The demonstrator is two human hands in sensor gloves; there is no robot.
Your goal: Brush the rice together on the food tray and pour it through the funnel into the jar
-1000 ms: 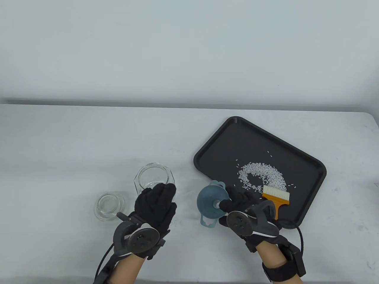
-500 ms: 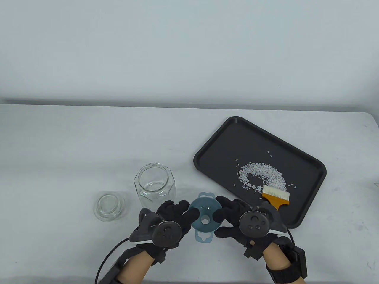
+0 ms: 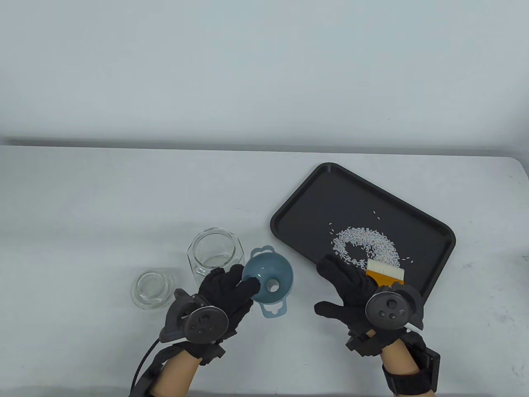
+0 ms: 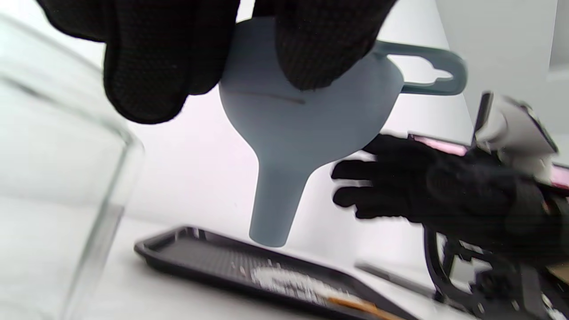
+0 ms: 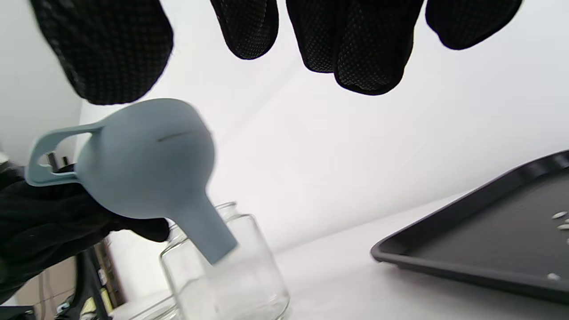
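My left hand (image 3: 231, 289) grips the rim of the blue-grey funnel (image 3: 268, 281) and holds it in the air, mouth up, just right of the open glass jar (image 3: 215, 256). In the left wrist view the funnel (image 4: 293, 133) hangs spout down from my fingers (image 4: 146, 58). My right hand (image 3: 347, 285) hovers with spread, straight fingers and holds nothing, at the near edge of the black food tray (image 3: 314, 198). White rice (image 3: 365, 246) lies in a curved heap on the tray. An orange-handled brush (image 3: 385, 273) with white bristles lies beside the rice, partly hidden by my right hand.
A small glass lid or dish (image 3: 153, 288) stands on the white table left of the jar. In the right wrist view the jar (image 5: 226, 271) stands below the funnel's spout (image 5: 209, 240), with the tray (image 5: 444, 262) to the right.
The funnel passed from my right hand to my left, was turned mouth up and moved left toward the jar. My right hand let go, opened and moved right over the brush handle.
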